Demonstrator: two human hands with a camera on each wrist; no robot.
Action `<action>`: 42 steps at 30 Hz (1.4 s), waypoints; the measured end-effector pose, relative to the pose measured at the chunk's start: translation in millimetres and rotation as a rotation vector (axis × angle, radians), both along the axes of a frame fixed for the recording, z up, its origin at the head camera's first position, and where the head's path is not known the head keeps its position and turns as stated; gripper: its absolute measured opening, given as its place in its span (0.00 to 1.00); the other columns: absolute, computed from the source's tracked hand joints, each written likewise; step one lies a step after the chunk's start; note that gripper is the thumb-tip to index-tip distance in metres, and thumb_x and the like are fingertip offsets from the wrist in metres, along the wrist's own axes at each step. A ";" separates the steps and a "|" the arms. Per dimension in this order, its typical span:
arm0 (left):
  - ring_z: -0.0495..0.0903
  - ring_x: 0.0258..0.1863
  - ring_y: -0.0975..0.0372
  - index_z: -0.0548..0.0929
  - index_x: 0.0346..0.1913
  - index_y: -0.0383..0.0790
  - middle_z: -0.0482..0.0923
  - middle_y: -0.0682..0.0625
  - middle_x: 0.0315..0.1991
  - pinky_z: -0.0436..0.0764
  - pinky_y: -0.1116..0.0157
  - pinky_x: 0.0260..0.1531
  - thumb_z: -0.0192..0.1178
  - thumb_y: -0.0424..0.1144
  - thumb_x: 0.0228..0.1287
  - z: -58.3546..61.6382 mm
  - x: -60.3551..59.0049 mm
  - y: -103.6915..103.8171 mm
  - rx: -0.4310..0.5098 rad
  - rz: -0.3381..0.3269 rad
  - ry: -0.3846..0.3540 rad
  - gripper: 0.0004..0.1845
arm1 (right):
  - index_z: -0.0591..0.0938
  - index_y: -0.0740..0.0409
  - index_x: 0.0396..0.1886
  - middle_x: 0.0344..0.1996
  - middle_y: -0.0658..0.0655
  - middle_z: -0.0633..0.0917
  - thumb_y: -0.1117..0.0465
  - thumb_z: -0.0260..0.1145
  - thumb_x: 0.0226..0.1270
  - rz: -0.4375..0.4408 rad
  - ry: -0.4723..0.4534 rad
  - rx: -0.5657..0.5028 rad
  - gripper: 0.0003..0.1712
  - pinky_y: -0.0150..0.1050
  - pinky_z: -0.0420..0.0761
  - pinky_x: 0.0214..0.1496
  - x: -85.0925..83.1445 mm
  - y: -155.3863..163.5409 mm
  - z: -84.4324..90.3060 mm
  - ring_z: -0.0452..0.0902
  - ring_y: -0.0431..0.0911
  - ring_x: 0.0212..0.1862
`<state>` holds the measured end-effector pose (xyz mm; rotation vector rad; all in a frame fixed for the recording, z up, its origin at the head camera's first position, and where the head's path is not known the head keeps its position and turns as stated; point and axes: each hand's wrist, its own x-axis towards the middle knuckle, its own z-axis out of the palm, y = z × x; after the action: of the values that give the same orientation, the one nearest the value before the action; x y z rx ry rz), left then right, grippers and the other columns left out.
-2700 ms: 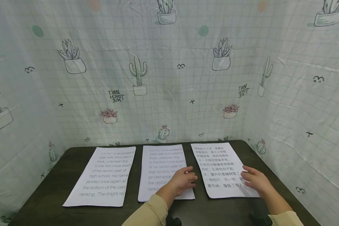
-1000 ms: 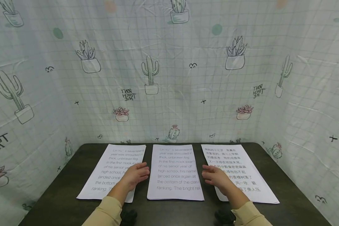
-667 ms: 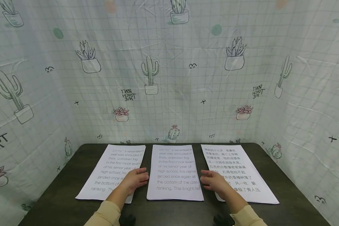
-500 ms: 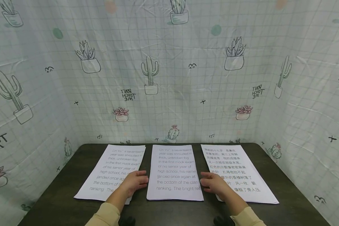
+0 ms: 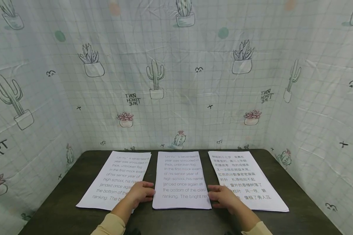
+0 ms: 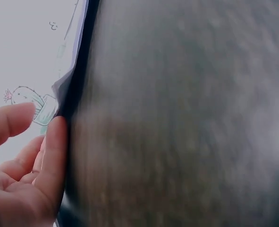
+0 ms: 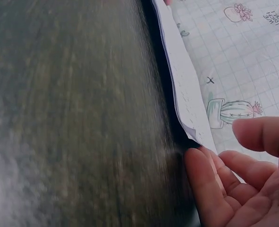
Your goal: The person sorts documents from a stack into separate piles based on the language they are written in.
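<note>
Both hands bracket the middle sheet [image 5: 181, 180] on the dark table [image 5: 61, 212] — the left hand [image 5: 140, 193] at its left edge, the right hand [image 5: 223, 196] at its right, fingers relaxed and apart, pinching nothing. It looks like squaring or preparing to lift; next, fingertips must get under its edges. It reads "Lin Yu's seventeenth year was shrouded in thick, unbroken fog" — the right-hand sheet [image 5: 247, 179] carries Chinese text.
</note>
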<state>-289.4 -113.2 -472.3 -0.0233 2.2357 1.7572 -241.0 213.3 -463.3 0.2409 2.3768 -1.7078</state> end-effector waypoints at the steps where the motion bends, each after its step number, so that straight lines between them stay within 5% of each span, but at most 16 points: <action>1: 0.84 0.37 0.57 0.74 0.57 0.19 0.80 0.34 0.45 0.86 0.57 0.41 0.62 0.26 0.56 -0.7 -0.1 0.9 -0.010 -0.001 0.009 0.24 | 0.71 0.75 0.63 0.54 0.72 0.80 0.68 0.61 0.66 0.000 -0.004 0.004 0.27 0.53 0.85 0.47 0.2 -0.6 0.1 0.80 0.59 0.53; 11: 0.82 0.30 0.60 0.78 0.50 0.25 0.80 0.39 0.40 0.87 0.62 0.32 0.69 0.27 0.52 -3.1 -3.1 9.4 -0.125 0.037 0.057 0.21 | 0.74 0.76 0.61 0.49 0.69 0.83 0.69 0.61 0.64 -0.026 0.007 0.028 0.25 0.53 0.86 0.45 -0.6 -4.1 -2.6 0.82 0.56 0.49; 26: 0.79 0.27 0.61 0.81 0.40 0.27 0.80 0.44 0.31 0.83 0.67 0.27 0.66 0.29 0.53 -1.8 0.3 6.6 -0.133 0.087 0.077 0.12 | 0.73 0.76 0.61 0.50 0.70 0.83 0.70 0.60 0.65 -0.038 0.026 0.003 0.25 0.53 0.86 0.44 -1.3 -5.0 -5.8 0.83 0.56 0.49; 42: 0.83 0.36 0.64 0.68 0.64 0.19 0.82 0.40 0.47 0.84 0.65 0.36 0.54 0.29 0.67 -10.3 -2.3 9.8 0.217 -0.057 0.038 0.25 | 0.68 0.78 0.65 0.52 0.72 0.81 0.69 0.59 0.66 -0.004 0.053 -0.027 0.29 0.52 0.86 0.46 0.1 1.4 -3.2 0.83 0.54 0.48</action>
<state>-291.6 -103.4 -482.6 0.1191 2.0370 1.9735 -240.9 214.7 -466.5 0.1985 2.3900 -1.7686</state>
